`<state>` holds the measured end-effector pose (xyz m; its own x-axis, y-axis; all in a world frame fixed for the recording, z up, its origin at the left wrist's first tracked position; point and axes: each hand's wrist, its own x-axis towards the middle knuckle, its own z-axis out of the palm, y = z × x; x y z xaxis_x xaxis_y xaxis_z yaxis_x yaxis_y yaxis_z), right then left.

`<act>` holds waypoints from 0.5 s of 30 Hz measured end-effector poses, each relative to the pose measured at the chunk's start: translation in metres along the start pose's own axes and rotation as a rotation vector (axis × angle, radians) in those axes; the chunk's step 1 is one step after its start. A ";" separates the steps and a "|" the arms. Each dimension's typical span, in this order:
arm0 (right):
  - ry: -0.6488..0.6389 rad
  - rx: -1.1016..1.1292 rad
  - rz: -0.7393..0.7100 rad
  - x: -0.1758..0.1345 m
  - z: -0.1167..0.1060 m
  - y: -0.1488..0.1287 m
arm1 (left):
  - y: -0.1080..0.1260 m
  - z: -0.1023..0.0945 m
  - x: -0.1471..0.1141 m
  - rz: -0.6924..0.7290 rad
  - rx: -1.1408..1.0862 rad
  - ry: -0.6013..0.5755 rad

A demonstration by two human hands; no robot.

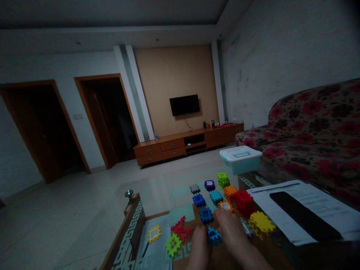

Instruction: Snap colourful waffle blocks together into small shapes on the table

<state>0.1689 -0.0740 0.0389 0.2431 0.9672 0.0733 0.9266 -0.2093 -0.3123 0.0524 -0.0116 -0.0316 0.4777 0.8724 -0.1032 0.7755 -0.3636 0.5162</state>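
My left hand (199,243) is curled at the left side of a blue interlocking block (214,235) near the front of the table. My right hand (229,225) bends in from the right, closed against the same block; most fingertips are hidden behind the hands. Just beyond them stands a stack of dark blue notched pieces (206,215). An orange notched stack (225,206) with a white label sits by my right knuckles. To the left lie red notched pieces (182,229), a green notched square (173,245) and a yellow piece (154,234) with a label.
Further stacks stand behind and right, among them red (244,203), yellow (262,224) and lime green (223,180). A black phone-like slab (305,216) lies on papers (332,206) at the right. Beyond is a lidded teal box (241,161). A raised wooden edge (123,232) borders the left.
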 end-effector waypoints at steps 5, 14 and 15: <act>0.082 0.119 0.008 0.007 0.009 0.005 | 0.009 0.008 0.009 0.021 -0.012 0.003; 0.134 0.340 -0.167 0.006 0.028 -0.033 | -0.026 -0.042 -0.028 0.014 0.092 0.126; 0.104 0.357 -0.211 0.006 0.034 -0.042 | -0.034 -0.050 -0.034 -0.008 0.153 0.154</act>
<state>0.1222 -0.0547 0.0205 0.1038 0.9599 0.2603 0.8060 0.0721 -0.5875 -0.0107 -0.0122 -0.0038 0.4116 0.9109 0.0301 0.8385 -0.3914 0.3792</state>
